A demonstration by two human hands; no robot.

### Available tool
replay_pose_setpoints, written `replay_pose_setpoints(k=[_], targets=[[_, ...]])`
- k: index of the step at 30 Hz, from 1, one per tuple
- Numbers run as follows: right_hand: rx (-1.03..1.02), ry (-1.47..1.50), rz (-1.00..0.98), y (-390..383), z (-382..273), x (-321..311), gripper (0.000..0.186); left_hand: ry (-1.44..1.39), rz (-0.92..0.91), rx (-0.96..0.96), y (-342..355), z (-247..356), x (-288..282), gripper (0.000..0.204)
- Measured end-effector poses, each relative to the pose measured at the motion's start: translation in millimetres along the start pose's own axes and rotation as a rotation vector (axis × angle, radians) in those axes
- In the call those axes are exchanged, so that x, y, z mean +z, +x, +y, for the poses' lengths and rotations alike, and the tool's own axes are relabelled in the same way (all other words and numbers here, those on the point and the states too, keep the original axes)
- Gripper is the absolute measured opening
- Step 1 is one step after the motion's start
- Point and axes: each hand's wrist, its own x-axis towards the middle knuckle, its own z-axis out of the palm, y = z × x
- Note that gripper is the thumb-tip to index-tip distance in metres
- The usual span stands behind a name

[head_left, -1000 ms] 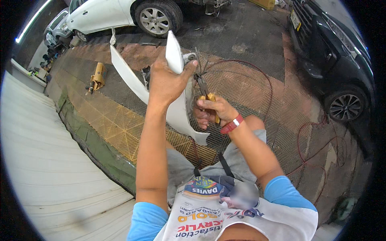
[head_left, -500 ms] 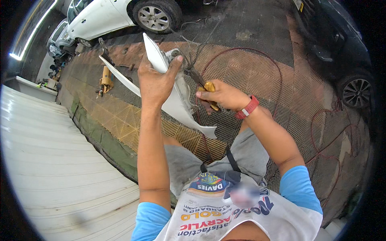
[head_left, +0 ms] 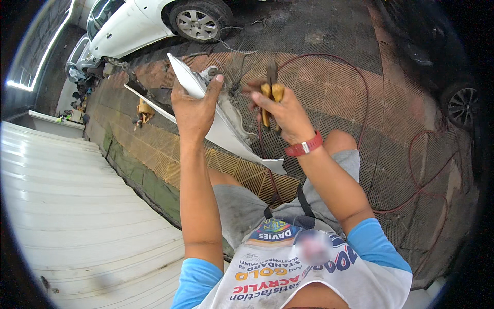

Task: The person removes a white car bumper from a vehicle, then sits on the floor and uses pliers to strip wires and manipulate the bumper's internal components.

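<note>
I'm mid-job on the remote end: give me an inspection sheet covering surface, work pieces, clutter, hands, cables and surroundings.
Surface: ribbed floor mats in dark, reddish and yellow sections.
Work pieces: white panel, curved, tilted; pliers, yellow-handled, jaws pointing away from the person.
Clutter: tan object lying on the mats beyond the panel; exact kind unclear.
Left hand: grips the panel, thumb on the far side.
Right hand: holds the pliers.
Cables: red hose looping across the mats; thin wires near the panel, ends unclear.
Surroundings: white car ahead; dark car at right.
</note>
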Motion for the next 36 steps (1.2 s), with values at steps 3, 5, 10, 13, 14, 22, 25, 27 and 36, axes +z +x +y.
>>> replay_pose_setpoints(k=[3,5,10,13,14,22,25,27,36], targets=[[0.051,-0.124,0.035,20,-13,14,0.035,-0.023,0.004,0.04,0,-1,1,0.033],[-0.035,-0.109,0.013,35,-7,12,0.033,0.07,0.009,-0.008,0,2,-2,0.034],[-0.041,-0.08,-0.155,46,-17,2,0.03,0.082,-0.008,-0.054,-2,-2,-10,0.036],[-0.057,-0.079,-0.21,52,-15,-2,0.029,0.021,-0.011,-0.045,-3,-5,-7,0.038],[-0.051,-0.069,-0.197,51,-14,1,0.03,-0.007,-0.009,-0.037,-3,-6,-7,0.038],[0.051,-0.857,0.169,33,148,-91,0.048,0.091,0.019,-0.069,-8,-1,-21,0.038],[0.39,-1.003,0.224,-6,226,-148,0.044,0.062,0.052,-0.045,-15,2,-25,0.038],[0.445,-1.116,0.336,-26,292,-225,0.042,0.007,0.032,-0.014,-5,9,-13,0.039],[0.12,-0.673,0.369,24,190,-140,0.04,0.061,0.071,-0.081,-14,-4,-31,0.042]])
